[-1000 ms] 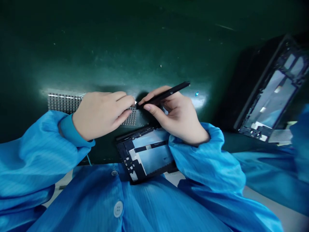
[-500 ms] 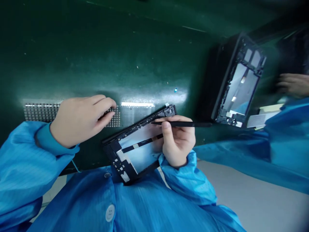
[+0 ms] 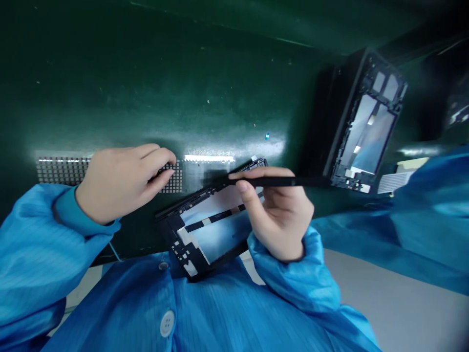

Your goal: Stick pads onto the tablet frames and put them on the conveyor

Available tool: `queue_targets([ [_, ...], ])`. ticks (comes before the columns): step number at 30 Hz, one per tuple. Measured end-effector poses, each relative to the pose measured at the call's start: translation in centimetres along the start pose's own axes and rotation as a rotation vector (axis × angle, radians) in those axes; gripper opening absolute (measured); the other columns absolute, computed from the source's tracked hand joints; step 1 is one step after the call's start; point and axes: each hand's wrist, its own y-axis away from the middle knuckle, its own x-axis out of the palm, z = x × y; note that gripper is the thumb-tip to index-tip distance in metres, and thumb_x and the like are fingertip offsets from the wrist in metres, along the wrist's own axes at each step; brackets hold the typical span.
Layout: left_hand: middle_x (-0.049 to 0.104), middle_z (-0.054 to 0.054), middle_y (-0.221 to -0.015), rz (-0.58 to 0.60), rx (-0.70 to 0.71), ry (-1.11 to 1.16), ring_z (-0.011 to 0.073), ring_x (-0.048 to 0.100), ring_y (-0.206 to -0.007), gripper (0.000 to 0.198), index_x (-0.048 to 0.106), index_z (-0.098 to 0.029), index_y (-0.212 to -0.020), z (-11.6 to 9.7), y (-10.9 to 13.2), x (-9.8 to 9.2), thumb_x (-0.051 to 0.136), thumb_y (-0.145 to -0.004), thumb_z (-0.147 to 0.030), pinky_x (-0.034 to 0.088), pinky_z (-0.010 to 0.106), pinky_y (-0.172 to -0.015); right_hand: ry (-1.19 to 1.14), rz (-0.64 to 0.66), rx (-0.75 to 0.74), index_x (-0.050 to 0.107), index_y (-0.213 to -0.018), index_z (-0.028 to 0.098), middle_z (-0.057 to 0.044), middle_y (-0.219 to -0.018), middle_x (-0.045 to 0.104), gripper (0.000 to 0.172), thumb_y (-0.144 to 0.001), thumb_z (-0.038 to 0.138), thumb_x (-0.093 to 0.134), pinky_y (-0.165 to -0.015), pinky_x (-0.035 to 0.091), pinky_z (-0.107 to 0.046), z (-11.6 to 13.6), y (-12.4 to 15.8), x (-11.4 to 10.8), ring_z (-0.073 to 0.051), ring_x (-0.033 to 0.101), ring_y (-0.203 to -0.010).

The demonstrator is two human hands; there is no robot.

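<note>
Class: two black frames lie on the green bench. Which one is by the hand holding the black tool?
The near frame, partly covered by the right hand holding the black tool; the other frame lies apart at far right.

Dark green worktable (image 3: 146,73), glare patch, pale floor (image 3: 395,303)

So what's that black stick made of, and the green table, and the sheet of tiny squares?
The black stick in the right hand looks like matte plastic or coated metal; no glint tells which. The green table top looks like a satin rubbery mat: light smears softly across it. The sheet of tiny squares seems glossy film or paper; its top edge glints.
</note>
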Motion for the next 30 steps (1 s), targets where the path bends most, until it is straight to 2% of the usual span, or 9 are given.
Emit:
queue_targets([
  [3, 0.084, 0.004, -0.093, 0.03, -0.009, -0.008, 0.027, 0.079, -0.083, 0.041, 0.083, -0.033, -0.13, -0.1, -0.2, -0.1, 0.045, -0.119, -0.045, 0.046, 0.042, -0.064, -0.123, 0.241, -0.043, 0.082, -0.121, 0.028, -0.004, -0.117, 0.092, 0.009, -0.113, 0.031, 0.084, -0.1, 0.074, -0.042, 0.1, -3.5, 1.3, -0.025, 0.089, -0.11],
  [6, 0.082, 0.003, -0.09, 0.049, -0.017, -0.019, 0.0263, 0.077, -0.08, 0.039, 0.084, -0.033, -0.128, -0.2, -0.2, -0.2, 0.048, -0.118, -0.046, 0.043, 0.04, -0.064, -0.205, 0.461, -0.079, 0.081, -0.122, 0.025, -0.005, -0.119, 0.092, 0.015, -0.113, 0.037, 0.083, -0.1, 0.072, -0.039, -1.2, -6.0, 3.2, -0.023, 0.088, -0.111],
  [12, 0.083, 0.004, -0.092, 0.076, -0.02, -0.047, 0.0257, 0.076, -0.079, 0.039, 0.083, -0.032, -0.126, -0.5, -0.3, -0.2, 0.048, -0.118, -0.045, 0.036, 0.04, -0.061, -0.25, 0.478, -0.008, 0.08, -0.123, 0.024, -0.007, -0.121, 0.091, 0.033, -0.114, 0.056, 0.083, -0.103, 0.072, -0.041, -2.2, -6.2, 4.0, -0.025, 0.087, -0.113],
  [18, 0.08, 0.004, -0.091, 0.069, -0.032, -0.006, 0.0256, 0.072, -0.077, 0.038, 0.082, -0.033, -0.124, -0.4, -0.3, -0.2, 0.048, -0.117, -0.046, 0.034, 0.039, -0.063, -0.238, 0.511, -0.004, 0.084, -0.116, 0.023, -0.005, -0.11, 0.09, 0.034, -0.111, 0.057, 0.087, -0.093, 0.071, -0.037, -1.7, -7.0, 4.0, -0.023, 0.087, -0.102],
  [21, 0.079, 0.004, -0.09, 0.042, -0.027, 0.037, 0.026, 0.071, -0.075, 0.038, 0.083, -0.032, -0.125, -0.1, -0.3, 0.1, 0.05, -0.116, -0.047, 0.032, 0.038, -0.063, -0.42, 0.399, 0.084, 0.083, -0.113, 0.026, -0.002, -0.106, 0.089, 0.028, -0.109, 0.052, 0.091, -0.088, 0.073, -0.036, -1.8, -6.2, 3.2, -0.021, 0.087, -0.096],
  [23, 0.076, 0.004, -0.085, 0.017, -0.021, 0.076, 0.0263, 0.07, -0.073, 0.038, 0.084, -0.032, -0.124, 0.1, -0.2, 0.3, 0.051, -0.115, -0.048, 0.032, 0.038, -0.063, -0.481, 0.177, 0.126, 0.083, -0.112, 0.029, 0.0, -0.103, 0.088, 0.02, -0.11, 0.047, 0.091, -0.086, 0.073, -0.036, -2.0, -4.3, 2.1, -0.02, 0.087, -0.093],
  [25, 0.074, 0.003, -0.081, -0.002, -0.013, 0.107, 0.0264, 0.069, -0.072, 0.038, 0.085, -0.032, -0.122, 0.2, -0.1, 0.4, 0.051, -0.115, -0.048, 0.033, 0.038, -0.062, -0.436, -0.097, 0.129, 0.082, -0.112, 0.031, 0.001, -0.099, 0.085, 0.014, -0.111, 0.043, 0.091, -0.086, 0.073, -0.037, -2.3, -1.9, 1.1, -0.02, 0.086, -0.091],
  [27, 0.073, 0.003, -0.078, -0.023, -0.006, 0.122, 0.0265, 0.069, -0.07, 0.039, 0.085, -0.032, -0.12, 0.3, -0.1, 0.5, 0.05, -0.115, -0.049, 0.033, 0.039, -0.061, -0.355, -0.271, 0.111, 0.081, -0.113, 0.031, 0.001, -0.098, 0.083, 0.013, -0.111, 0.04, 0.091, -0.086, 0.073, -0.037, -2.7, 0.3, 0.6, -0.019, 0.086, -0.09],
  [30, 0.078, 0.003, -0.085, -0.064, -0.002, 0.137, 0.0261, 0.069, -0.072, 0.036, 0.084, -0.032, -0.116, 0.4, 0.0, 0.5, 0.052, -0.115, -0.049, 0.032, 0.039, -0.061, -0.272, -0.284, 0.06, 0.079, -0.117, 0.031, 0.0, -0.103, 0.087, 0.013, -0.113, 0.038, 0.088, -0.09, 0.075, -0.037, -3.4, 2.2, 0.8, -0.019, 0.089, -0.095],
])
